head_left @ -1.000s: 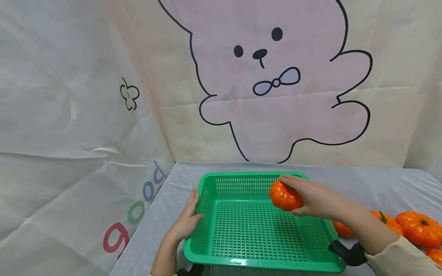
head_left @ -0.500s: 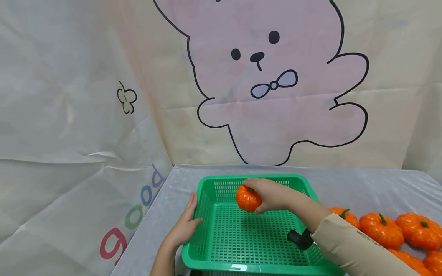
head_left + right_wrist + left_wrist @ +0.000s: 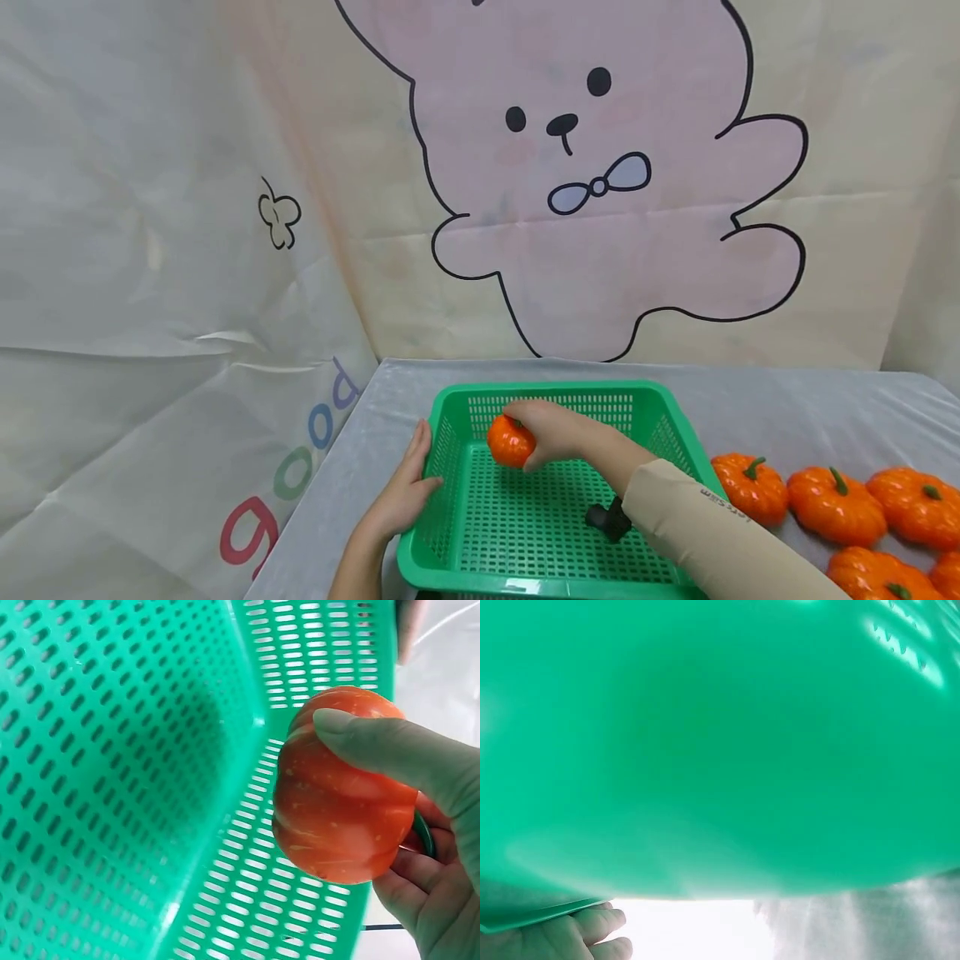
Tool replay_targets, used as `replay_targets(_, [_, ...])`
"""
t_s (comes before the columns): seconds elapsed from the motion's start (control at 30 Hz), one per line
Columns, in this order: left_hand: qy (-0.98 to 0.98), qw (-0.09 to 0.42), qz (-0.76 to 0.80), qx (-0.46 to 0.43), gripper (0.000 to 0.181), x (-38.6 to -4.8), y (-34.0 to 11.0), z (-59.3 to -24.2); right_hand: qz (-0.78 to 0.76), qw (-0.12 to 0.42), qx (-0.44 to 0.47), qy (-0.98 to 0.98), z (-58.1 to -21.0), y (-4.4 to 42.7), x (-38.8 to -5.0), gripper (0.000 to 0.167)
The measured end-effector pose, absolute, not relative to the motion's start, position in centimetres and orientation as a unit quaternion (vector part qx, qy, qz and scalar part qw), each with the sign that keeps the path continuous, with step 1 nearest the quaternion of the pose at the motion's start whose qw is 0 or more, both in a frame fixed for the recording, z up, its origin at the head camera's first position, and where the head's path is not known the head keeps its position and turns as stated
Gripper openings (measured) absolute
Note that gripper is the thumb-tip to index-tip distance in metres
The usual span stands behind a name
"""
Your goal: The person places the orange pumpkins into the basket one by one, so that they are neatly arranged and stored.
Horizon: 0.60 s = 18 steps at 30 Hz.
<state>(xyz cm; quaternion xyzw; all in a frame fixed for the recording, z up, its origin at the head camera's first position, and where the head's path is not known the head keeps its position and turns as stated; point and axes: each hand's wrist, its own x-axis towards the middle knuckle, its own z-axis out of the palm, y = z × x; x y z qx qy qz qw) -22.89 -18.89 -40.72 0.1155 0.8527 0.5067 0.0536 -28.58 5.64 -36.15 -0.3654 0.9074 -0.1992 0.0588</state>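
Observation:
A shiny orange toy pumpkin (image 3: 512, 442) with a green stem is held in my right hand (image 3: 555, 433), inside the green plastic basket (image 3: 562, 588). Seen from the right wrist, the thumb lies across the pumpkin (image 3: 341, 802) and the fingers are on its stem side. The pumpkin is near the basket's back left corner, above the slotted floor. My left hand (image 3: 401, 492) holds the basket's left rim, thumb toward the rim and fingers along the outside. In the left wrist view, green plastic (image 3: 720, 750) fills most of the picture and a few fingers (image 3: 600, 926) show below the rim.
Several more orange pumpkins (image 3: 836, 504) lie right of the basket on the grey cloth-covered table (image 3: 772, 408). A black wrist-camera mount (image 3: 609, 521) hangs under my right forearm, over the basket. A printed fabric backdrop (image 3: 675, 250) stands behind the table.
My right hand has carried the pumpkin left across the basket, from its right side toward the back left corner, and slightly lower. The left hand has stayed at the left rim.

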Motion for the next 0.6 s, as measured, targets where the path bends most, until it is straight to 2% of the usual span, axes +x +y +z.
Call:
replay_targets(0.37, [0.852, 0.05, 0.507, 0.121, 0.079, -23.0, -18.9, -40.9, -0.203, 0.107, -0.335, 0.914, -38.8, 4.1, -29.2, 0.062])
replay_targets(0.6, [0.851, 0.049, 0.51, 0.117, 0.08, -23.0, -19.0, -41.0, -0.186, 0.104, -0.341, 0.916, -39.2, 3.4, -29.4, 0.058])
